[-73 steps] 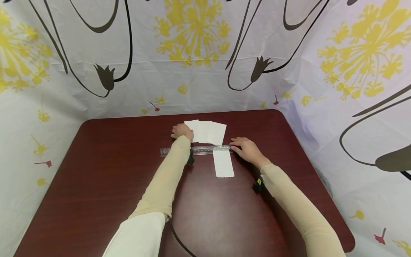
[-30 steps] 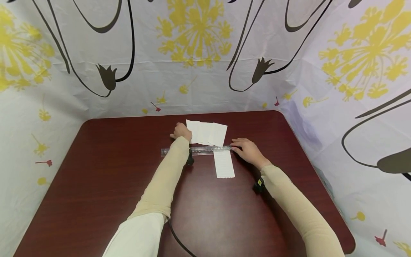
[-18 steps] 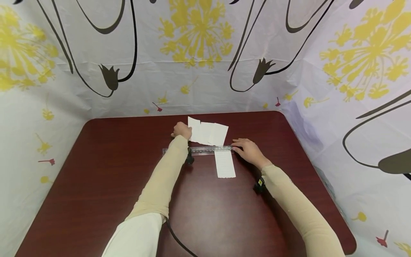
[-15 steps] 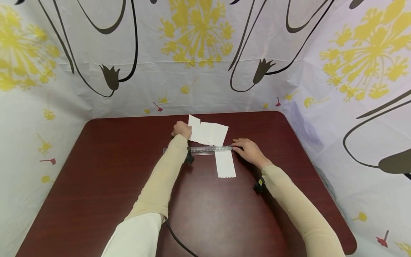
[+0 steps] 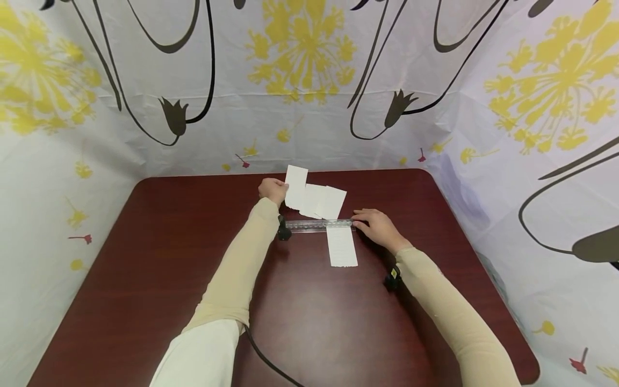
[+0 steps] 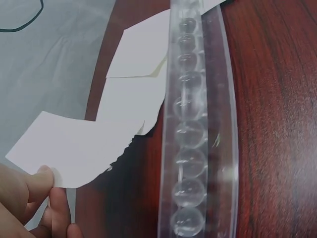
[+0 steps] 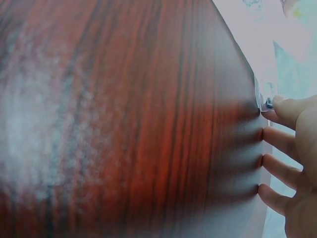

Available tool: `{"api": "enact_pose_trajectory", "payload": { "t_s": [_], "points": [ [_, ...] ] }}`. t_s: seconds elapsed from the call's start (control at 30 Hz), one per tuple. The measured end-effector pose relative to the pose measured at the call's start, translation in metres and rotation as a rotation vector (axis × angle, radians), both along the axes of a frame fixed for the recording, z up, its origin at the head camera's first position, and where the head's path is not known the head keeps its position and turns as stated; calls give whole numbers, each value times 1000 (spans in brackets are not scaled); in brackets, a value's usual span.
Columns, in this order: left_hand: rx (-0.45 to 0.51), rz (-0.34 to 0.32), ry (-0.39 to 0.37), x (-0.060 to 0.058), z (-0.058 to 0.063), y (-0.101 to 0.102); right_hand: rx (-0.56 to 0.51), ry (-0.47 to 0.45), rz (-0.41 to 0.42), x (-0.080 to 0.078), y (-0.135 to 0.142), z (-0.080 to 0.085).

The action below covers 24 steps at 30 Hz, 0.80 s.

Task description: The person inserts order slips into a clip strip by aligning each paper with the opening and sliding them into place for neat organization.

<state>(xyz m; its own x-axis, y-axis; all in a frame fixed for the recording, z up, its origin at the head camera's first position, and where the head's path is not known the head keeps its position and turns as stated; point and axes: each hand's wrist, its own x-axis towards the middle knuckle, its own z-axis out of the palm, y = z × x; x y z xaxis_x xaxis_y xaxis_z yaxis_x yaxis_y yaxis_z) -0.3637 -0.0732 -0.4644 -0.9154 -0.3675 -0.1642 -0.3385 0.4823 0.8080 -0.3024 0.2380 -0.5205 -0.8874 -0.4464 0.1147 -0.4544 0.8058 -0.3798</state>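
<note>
Reaching in from the left in a beige sleeve (image 5: 237,258), past a black cable (image 5: 261,355) and over a dark red bench (image 5: 121,279). Pinching the left slip (image 5: 295,187) by its left side between thumb and fingers of the left hand (image 5: 272,191), with white paper crossing the bench's far edge in the head view and a ragged edge turned toward the ruler (image 5: 314,226). Having just to the right a middle slip (image 5: 313,200) and a right slip (image 5: 333,202), overlapped in a fan. Having the clear, bubbled ruler laid crosswise below these, over the top of a lower slip (image 5: 342,248) with a ragged near edge; cannot tell whether joined to the fan underneath. Pinching the ruler's right end between thumb and forefinger of the right hand (image 5: 379,228), with the other fingers spread. Wearing a black camera (image 5: 392,279) at that wrist.
</note>
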Motion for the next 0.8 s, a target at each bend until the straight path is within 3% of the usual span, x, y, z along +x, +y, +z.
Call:
{"api": "enact_pose_trajectory", "payload": {
  "t_s": [0.37, 0.8],
  "points": [
    [79, -16, 43, 7, 18, -6, -12, -15, -9, -3, 2, -3],
    [147, -66, -12, 5, 7, -26, -13, 9, 5, -5, 2, -6]
  ]
}}
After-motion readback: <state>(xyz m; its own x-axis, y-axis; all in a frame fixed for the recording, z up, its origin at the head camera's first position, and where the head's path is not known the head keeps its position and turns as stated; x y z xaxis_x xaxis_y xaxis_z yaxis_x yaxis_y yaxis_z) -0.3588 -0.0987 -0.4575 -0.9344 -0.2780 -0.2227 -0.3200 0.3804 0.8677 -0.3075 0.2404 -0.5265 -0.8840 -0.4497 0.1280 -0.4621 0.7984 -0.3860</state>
